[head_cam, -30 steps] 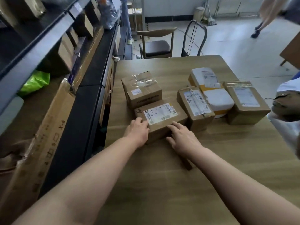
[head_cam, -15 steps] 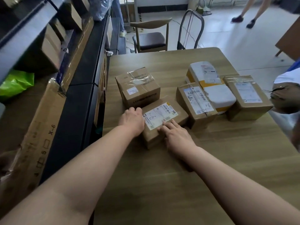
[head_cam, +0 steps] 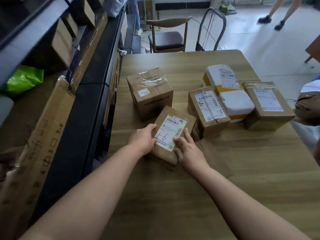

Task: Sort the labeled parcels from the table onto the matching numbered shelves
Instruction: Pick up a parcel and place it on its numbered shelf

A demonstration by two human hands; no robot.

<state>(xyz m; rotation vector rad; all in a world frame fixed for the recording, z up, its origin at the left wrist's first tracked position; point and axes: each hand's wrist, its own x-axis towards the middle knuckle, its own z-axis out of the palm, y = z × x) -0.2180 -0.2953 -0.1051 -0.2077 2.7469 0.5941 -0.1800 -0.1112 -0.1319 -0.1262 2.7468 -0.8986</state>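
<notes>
Your left hand (head_cam: 143, 139) and right hand (head_cam: 188, 149) are clamped on a small brown cardboard parcel (head_cam: 170, 130) near the middle of the pale wooden surface (head_cam: 242, 179). The left hand's fingers curl over the parcel's nine o'clock edge. The right hand's thumb presses the white label, and its fingers lie along the three o'clock side. The label reads "1-6" in handwriting. The parcel looks tilted towards you. You cannot tell whether its underside has left the surface.

At twelve o'clock from it, just beside, stands a taller brown cardboard box with clear tape (head_cam: 150, 94). At two o'clock, close by, sits a brown cardboard box with a barcode label (head_cam: 207, 108), also marked "1-6".

The dark metal shelving (head_cam: 97, 84) runs along the surface's nine o'clock side. A long cardboard strip (head_cam: 57, 129) leaning there is marked "X-6".

To do this step well:
- Keep both hands on opposite edges so the parcel stays level.
- Lift it straight up before swinging it, so it clears the taller box.
- Keep the label facing you.
- Check the shelf number against "1-6" before you set it down.

A one-sided hold would probably let the parcel twist.
</notes>
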